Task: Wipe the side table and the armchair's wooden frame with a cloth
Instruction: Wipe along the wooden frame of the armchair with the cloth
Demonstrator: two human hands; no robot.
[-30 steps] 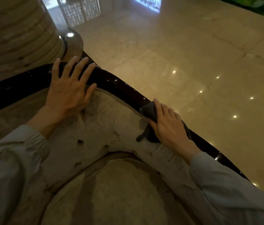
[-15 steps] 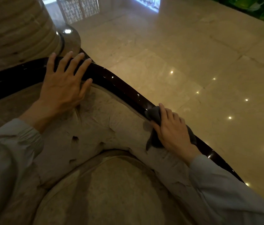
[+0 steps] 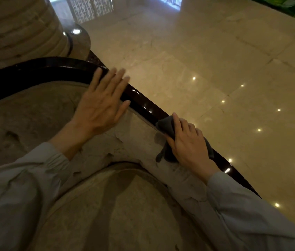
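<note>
The armchair's dark glossy wooden frame point(image 3: 143, 104) curves from the left edge across the middle and runs down to the right. My right hand point(image 3: 188, 144) presses a dark grey cloth point(image 3: 165, 125) onto that rail, with part of the cloth hanging over the worn beige upholstery point(image 3: 139, 136). My left hand point(image 3: 103, 104) lies flat with fingers spread, palm on the upholstery and fingertips over the rail's bend. The side table is not in view.
A polished beige marble floor point(image 3: 206, 60) with ceiling-light reflections lies beyond the frame. A ribbed stone column point(image 3: 20, 28) on a round base stands at top left. The seat cushion point(image 3: 121, 211) fills the bottom centre.
My left hand has slid to the right along the rail's bend, closer to my right hand. My right hand with the cloth has moved a little further down the rail.
</note>
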